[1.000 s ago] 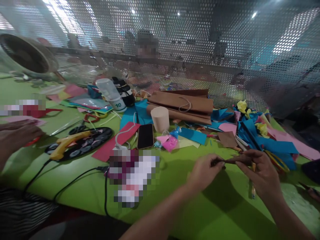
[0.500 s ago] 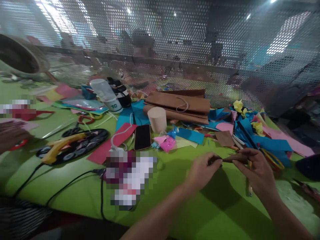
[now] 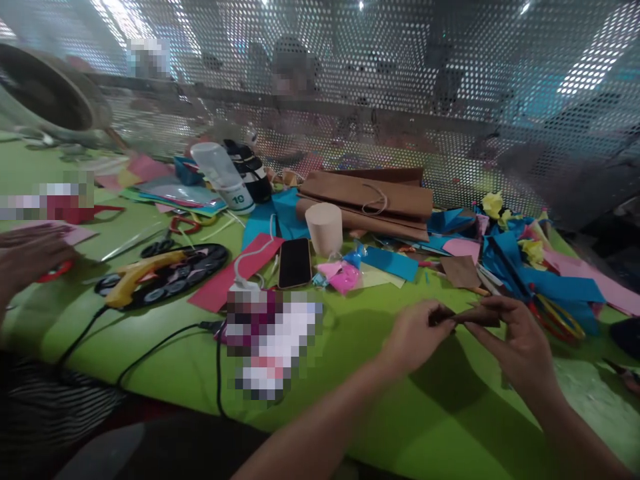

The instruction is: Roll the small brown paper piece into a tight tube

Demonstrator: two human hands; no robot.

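- Over the front of the green tabletop, I held one narrow brown paper piece clear of the surface, between both hands.
- Left hand: thumb and fingers were closed in a pinch on its left end; my fingers hid that tip.
- Right hand: thumb below and fingers above gripped the wider part.
- Whether the piece was rolled or folded, I could not tell.
- Grip practice, in my judgement: the pinch points needed to sit close together, with light, equal pressure, since thin paper would crease or tear under a hard twist.
- Alignment, as I judged it: one hand needed to anchor while the other worked, keeping the edges parallel.
- Nearby stock: a brown paper square lay just beyond the hands, with blue paper to its right.
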